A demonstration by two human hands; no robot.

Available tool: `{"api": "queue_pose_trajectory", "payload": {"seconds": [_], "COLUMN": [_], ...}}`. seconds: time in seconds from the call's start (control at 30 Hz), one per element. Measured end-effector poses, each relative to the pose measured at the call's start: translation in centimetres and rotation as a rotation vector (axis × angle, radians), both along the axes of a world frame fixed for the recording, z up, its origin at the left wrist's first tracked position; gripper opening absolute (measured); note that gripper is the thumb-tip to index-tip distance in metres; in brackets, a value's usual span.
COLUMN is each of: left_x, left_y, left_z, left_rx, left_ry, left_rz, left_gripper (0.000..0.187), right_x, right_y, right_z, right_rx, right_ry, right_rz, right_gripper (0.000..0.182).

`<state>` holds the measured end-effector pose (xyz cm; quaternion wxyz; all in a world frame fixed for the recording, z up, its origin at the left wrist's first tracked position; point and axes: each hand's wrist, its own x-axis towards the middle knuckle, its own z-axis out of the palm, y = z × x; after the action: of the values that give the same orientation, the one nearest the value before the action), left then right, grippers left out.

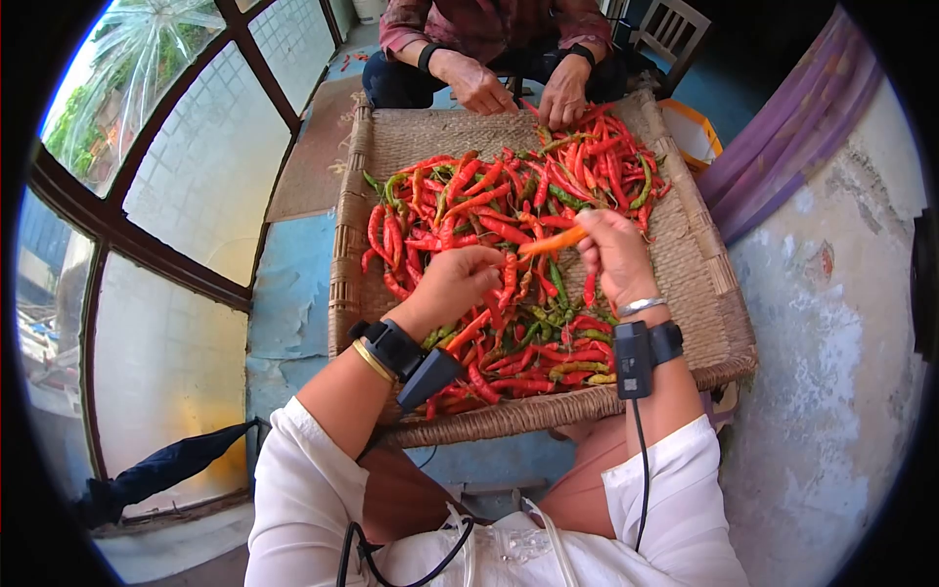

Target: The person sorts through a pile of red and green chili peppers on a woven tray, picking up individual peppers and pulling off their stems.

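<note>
My right hand (614,254) pinches an orange chili pepper (554,242) by its stem end, and the pepper points left over the pile. Opposite it, my left hand (455,284) has its fingers curled together close to the pepper's tip. Red chili peppers (509,278) lie right by those fingertips; whether one is in the grip is hidden. Below both hands is a heap of mostly red chili peppers (474,201), with some green ones (558,281) mixed in. The heap lies on a large woven tray (685,284) with a raised rim.
Across the tray, another person's hands (548,95) touch peppers at the far edge. Glass windows (186,166) line the left side. A rough wall (827,284) and a purple curtain (792,127) stand at right. Behind are a chair (673,29) and a yellow-edged box (690,132).
</note>
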<state>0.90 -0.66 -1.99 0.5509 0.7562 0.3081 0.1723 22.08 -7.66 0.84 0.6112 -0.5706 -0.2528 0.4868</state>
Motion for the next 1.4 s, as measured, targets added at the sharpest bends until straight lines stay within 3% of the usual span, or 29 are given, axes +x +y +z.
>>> {"api": "queue_pose_trajectory", "payload": {"seconds": [0.07,0.17,0.27,0.33,0.4,0.47,0.6,0.67,0.73,0.8,0.83,0.87,0.93,1.1,1.2,1.27,1.33,1.4], "left_x": [-0.1,-0.1,-0.1,-0.2,-0.3,-0.4,-0.2,-0.2,-0.4,-0.5,-0.7,-0.7,-0.6,-0.2,-0.2,-0.5,-0.6,-0.6], "left_y": [0.5,0.4,0.4,0.4,0.2,0.2,0.1,0.3,0.8,1.3,1.5,1.5,1.4,0.2,0.4,1.1,1.3,0.9], "left_z": [0.5,2.1,3.3,3.4,3.9,4.0,3.8,3.8,3.1,1.6,0.8,-0.2,-1.5,-2.0,-1.3,-1.5,0.0,1.9], "left_rx": [-0.254,-0.364,-0.459,-0.515,-0.556,-0.583,-0.590,-0.545,-0.501,-0.344,-0.234,-0.236,0.358,0.349,0.486,0.405,0.313,-0.076], "left_ry": [-0.045,-0.161,-0.236,-0.349,-0.374,-0.426,-0.465,-0.490,-0.430,-0.138,0.031,0.030,0.286,0.363,0.513,0.322,0.301,0.260], "left_rz": [0.162,0.189,0.213,0.215,0.219,0.223,0.288,0.389,0.430,0.260,0.147,0.147,-0.208,-0.203,-0.249,-0.212,-0.186,-0.173], "left_gripper": [0.020,0.017,0.018,0.016,0.016,0.016,0.017,0.019,0.020,0.021,0.024,0.024,0.028,0.025,0.020,0.017,0.020,0.015], "right_x": [0.8,1.0,-1.8,-3.9,-5.4,-5.4,-5.1,-4.6,-3.3,-1.0,-0.8,-0.6,1.1,-0.9,-2.1,-2.6,-2.8,-3.0], "right_y": [0.1,-0.1,-0.2,0.0,-0.3,-0.1,-0.4,-0.7,-0.5,0.0,0.3,0.5,0.7,0.1,0.4,0.5,0.4,0.3], "right_z": [0.0,-1.3,0.1,-0.6,-0.6,-0.5,0.0,1.4,1.4,-0.2,0.2,0.6,-1.8,-2.1,-2.5,-2.8,-2.3,-1.8], "right_rx": [0.130,0.035,-0.079,0.117,0.123,0.090,0.036,-0.067,-0.076,0.036,0.124,0.211,0.209,-0.057,-0.108,-0.192,-0.239,-0.356], "right_ry": [0.162,0.238,-0.216,-0.413,-0.236,-0.353,-0.302,-0.139,-0.078,0.106,0.245,0.380,0.422,0.255,0.147,-0.202,-0.238,-0.244], "right_rz": [-0.205,-0.107,0.300,0.487,0.574,0.657,0.637,0.574,0.480,0.254,0.052,-0.152,-0.195,0.083,0.237,0.258,0.271,0.312], "right_gripper": [0.020,0.021,0.034,0.039,0.030,0.023,0.015,0.010,0.012,0.013,0.013,0.014,0.017,0.024,0.025,0.026,0.024,0.025]}}
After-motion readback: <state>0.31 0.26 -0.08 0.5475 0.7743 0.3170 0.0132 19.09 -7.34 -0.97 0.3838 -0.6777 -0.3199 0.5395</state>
